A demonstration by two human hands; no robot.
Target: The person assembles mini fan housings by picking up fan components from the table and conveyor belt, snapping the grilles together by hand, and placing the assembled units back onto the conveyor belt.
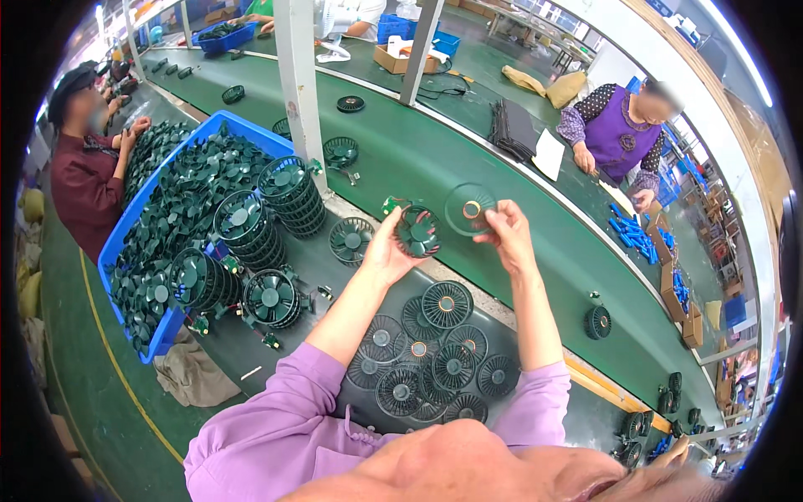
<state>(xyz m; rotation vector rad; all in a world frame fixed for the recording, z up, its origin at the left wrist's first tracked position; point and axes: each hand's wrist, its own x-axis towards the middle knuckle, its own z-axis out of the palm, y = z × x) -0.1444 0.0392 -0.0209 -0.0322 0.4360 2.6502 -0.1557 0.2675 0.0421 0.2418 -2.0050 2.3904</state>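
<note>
Left hand [387, 255] grips a green fan housing [417, 233], right hand [508, 236] (nearly closed) pinching a round grille [459, 203].

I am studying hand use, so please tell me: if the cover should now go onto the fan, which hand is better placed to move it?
The right hand, probably: it pinches the round cover by its edge, just beside the fan, which the left hand holds.

Forearms [351, 305] reach toward the far edge of the table [234, 353], left hand [387, 253] curled in a grip, right hand [511, 237] pinching.
</note>
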